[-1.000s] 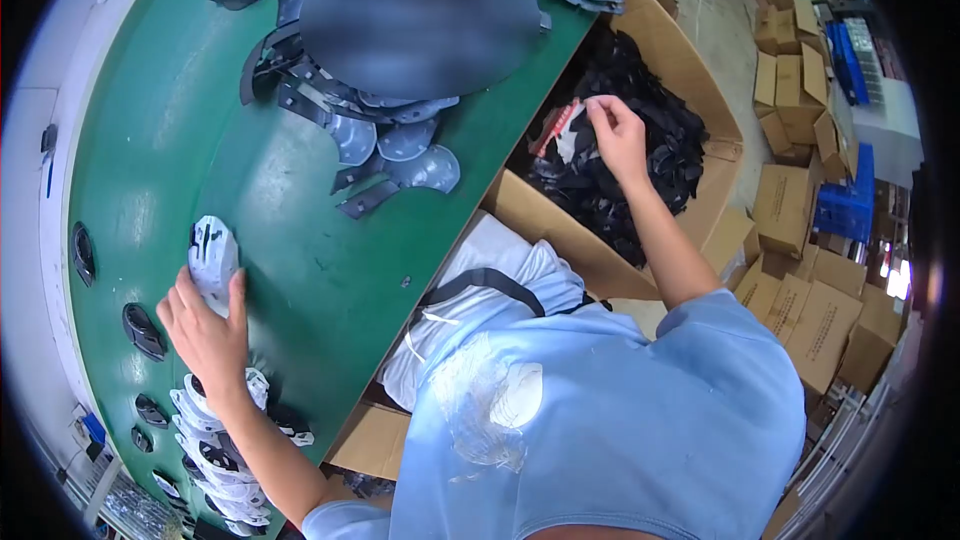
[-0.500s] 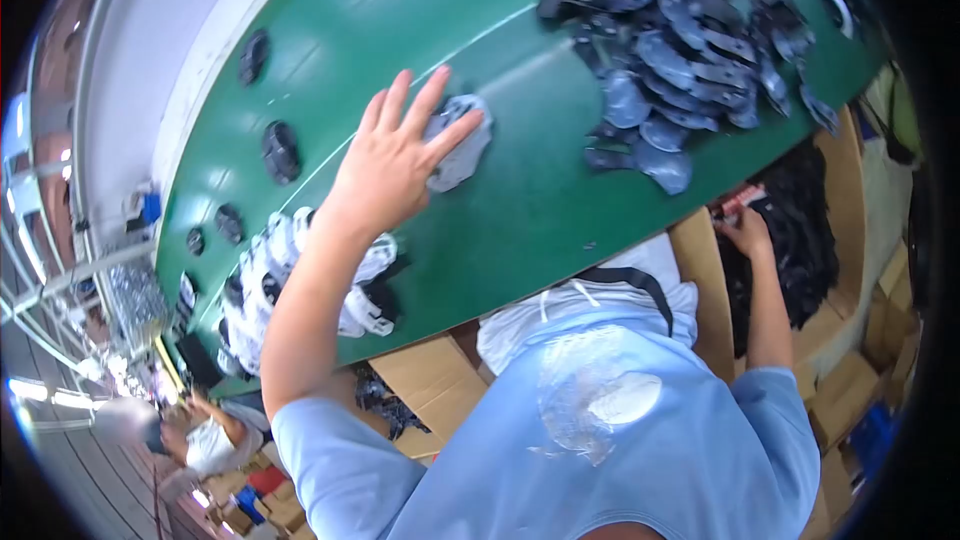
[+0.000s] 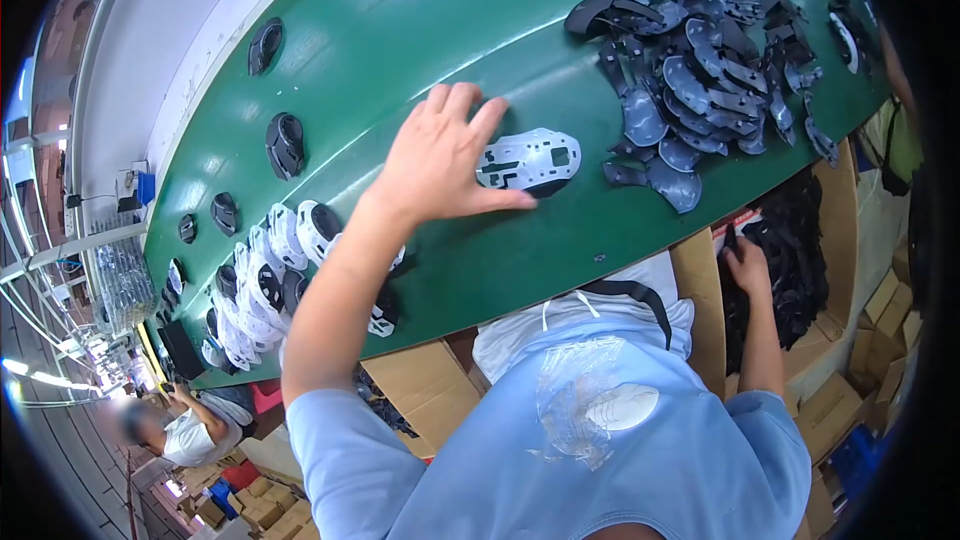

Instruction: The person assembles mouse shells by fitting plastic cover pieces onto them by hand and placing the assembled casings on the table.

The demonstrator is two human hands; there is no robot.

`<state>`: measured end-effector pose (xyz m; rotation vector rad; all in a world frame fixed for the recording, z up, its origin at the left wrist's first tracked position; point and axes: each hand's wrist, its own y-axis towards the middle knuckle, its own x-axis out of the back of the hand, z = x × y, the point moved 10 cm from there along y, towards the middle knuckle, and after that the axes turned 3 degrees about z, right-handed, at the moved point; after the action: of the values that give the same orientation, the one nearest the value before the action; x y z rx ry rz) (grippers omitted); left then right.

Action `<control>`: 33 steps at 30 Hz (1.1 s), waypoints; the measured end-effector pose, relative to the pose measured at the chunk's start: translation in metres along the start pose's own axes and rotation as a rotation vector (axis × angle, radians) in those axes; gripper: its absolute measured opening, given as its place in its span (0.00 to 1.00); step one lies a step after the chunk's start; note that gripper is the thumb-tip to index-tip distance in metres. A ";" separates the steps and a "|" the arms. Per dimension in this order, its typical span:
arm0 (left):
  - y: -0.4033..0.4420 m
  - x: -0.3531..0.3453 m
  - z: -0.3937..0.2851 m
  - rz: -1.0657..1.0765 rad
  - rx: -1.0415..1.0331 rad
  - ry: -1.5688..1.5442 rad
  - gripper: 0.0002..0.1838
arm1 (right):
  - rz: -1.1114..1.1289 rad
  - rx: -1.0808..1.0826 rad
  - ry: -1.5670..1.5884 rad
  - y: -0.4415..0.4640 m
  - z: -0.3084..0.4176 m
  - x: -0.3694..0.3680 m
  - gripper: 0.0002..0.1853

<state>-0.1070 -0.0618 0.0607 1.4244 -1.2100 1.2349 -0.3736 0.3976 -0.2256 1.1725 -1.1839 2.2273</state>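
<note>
My left hand (image 3: pixel 440 155) is over the green table, fingers bent and apart, with the thumb stretched out. Beside its fingertips lies a white and black computer mouse base (image 3: pixel 535 160) with cut-out slots, its left end partly hidden by the hand. Whether they touch I cannot tell. My right hand (image 3: pixel 745 265) reaches down into a cardboard box filled with black plastic parts (image 3: pixel 785 250). Its fingers are closed on a small black plastic part (image 3: pixel 730 238), near a red and white label.
A heap of dark glossy curved shells (image 3: pixel 690 80) covers the table's right side. Rows of white mouse shells (image 3: pixel 250 300) lie to the left, partly behind my forearm. Several black mice (image 3: pixel 285 145) sit along the far side. Another person (image 3: pixel 200 430) works at the far left.
My left hand has drawn back off the mouse base, its fingers curling. The base now lies turned lengthwise and further right. My right hand stays in the box, now with a black part showing at its fingers.
</note>
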 end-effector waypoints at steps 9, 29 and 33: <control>0.004 -0.027 -0.007 -0.029 0.252 -0.184 0.35 | -0.396 0.107 1.136 -0.062 0.046 0.139 0.11; -0.067 -0.063 0.030 -0.784 0.304 -1.643 0.25 | 0.337 0.943 1.199 -0.034 0.519 0.077 0.20; -0.069 -0.078 0.036 -0.842 0.357 -1.910 0.35 | 0.373 0.906 1.254 -0.036 0.525 0.076 0.21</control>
<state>-0.0363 -0.0775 -0.0220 2.9938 -1.0257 -0.9500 -0.1311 -0.0109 0.0140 -0.4561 0.1774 2.9807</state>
